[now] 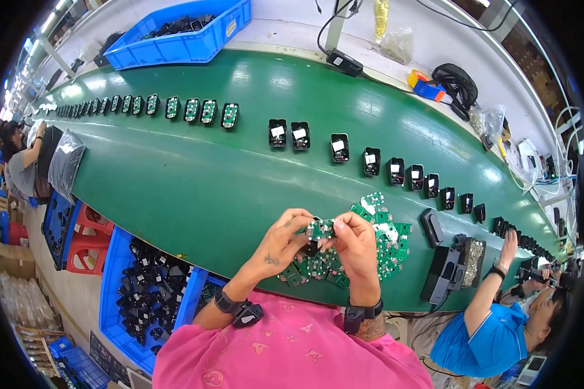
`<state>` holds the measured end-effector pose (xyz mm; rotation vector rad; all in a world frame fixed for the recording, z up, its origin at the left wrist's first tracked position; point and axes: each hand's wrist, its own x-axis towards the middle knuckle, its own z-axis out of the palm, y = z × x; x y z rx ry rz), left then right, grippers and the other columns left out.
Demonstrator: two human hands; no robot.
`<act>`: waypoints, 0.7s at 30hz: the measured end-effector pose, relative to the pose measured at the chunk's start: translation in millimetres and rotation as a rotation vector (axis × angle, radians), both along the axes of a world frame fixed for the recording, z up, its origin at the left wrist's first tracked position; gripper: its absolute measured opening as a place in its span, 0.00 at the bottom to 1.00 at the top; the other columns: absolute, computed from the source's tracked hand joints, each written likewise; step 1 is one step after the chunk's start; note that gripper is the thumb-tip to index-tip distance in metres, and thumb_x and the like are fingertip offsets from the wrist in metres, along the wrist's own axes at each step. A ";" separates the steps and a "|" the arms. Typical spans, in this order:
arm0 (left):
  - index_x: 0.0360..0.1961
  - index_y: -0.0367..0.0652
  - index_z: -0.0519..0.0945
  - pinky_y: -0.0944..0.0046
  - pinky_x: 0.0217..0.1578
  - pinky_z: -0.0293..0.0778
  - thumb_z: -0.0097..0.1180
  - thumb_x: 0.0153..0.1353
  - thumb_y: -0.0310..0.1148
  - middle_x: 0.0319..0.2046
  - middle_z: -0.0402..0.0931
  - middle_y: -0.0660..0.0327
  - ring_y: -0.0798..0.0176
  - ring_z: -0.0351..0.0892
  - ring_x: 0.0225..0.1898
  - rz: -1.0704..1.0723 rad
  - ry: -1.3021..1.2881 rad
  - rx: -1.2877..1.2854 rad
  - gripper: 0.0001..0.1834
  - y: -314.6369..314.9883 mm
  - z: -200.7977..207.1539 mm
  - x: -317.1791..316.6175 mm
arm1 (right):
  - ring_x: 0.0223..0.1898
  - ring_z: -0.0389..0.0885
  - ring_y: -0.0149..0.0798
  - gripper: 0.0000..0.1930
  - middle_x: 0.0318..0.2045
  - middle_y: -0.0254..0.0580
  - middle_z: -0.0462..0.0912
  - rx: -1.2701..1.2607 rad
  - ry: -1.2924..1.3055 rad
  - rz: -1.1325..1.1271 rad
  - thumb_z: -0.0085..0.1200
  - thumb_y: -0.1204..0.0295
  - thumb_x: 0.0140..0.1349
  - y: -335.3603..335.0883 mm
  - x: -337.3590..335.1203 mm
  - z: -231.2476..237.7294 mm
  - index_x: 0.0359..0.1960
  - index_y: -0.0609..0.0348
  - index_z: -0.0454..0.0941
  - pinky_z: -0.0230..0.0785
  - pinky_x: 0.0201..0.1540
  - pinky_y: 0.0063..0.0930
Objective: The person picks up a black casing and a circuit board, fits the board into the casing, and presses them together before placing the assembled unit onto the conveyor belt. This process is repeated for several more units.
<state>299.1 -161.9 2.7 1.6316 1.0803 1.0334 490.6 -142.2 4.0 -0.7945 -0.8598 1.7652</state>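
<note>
Close in front of me, both my hands hold a small green circuit board (320, 229) between their fingertips. My left hand (280, 245) grips its left side, while my right hand (357, 249) pinches its right end with thumb and fingers. Something black (310, 248), perhaps a housing, shows just under the board between my hands; the fingers partly hide it. Behind and beneath my hands spreads a loose pile of green circuit boards (390, 243) on the green table.
Open black housings (339, 148) stand in a row across the table; those on the left carry green boards (230, 116). Blue bins (194, 48) stand at the back and lower left (120, 292). Right are a black device (441, 275) and a co-worker (483, 337); another person sits far left.
</note>
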 end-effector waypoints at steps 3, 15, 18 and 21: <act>0.51 0.39 0.74 0.59 0.56 0.71 0.54 0.56 0.16 0.53 0.69 0.54 0.55 0.74 0.56 0.047 -0.031 -0.247 0.20 6.1 -7.0 -8.1 | 0.28 0.85 0.34 0.07 0.31 0.43 0.83 -0.002 0.005 -0.021 0.51 0.74 0.70 8.0 -15.7 -2.7 0.38 0.67 0.75 0.80 0.32 0.24; 0.56 0.36 0.70 0.63 0.54 0.72 0.54 0.61 0.27 0.63 0.65 0.53 0.61 0.68 0.63 -0.206 -0.444 -0.228 0.21 20.7 -44.0 -22.7 | 0.27 0.78 0.28 0.08 0.30 0.43 0.81 -0.007 -0.181 0.445 0.56 0.72 0.64 33.7 -15.6 11.4 0.32 0.66 0.75 0.71 0.28 0.19; 0.56 0.37 0.71 0.64 0.51 0.74 0.52 0.63 0.26 0.59 0.68 0.55 0.61 0.72 0.59 -0.190 -0.371 -0.169 0.19 21.4 -42.8 -19.2 | 0.26 0.79 0.28 0.08 0.30 0.42 0.82 0.031 -0.134 0.323 0.55 0.73 0.65 41.4 -14.9 13.1 0.34 0.67 0.76 0.72 0.30 0.20; 0.56 0.39 0.71 0.65 0.47 0.76 0.48 0.65 0.25 0.55 0.70 0.57 0.61 0.75 0.53 -0.148 -0.495 -0.395 0.18 20.8 -20.6 -13.4 | 0.25 0.79 0.28 0.07 0.29 0.41 0.82 0.020 -0.260 0.317 0.55 0.73 0.66 46.9 -15.6 15.3 0.35 0.68 0.76 0.73 0.29 0.20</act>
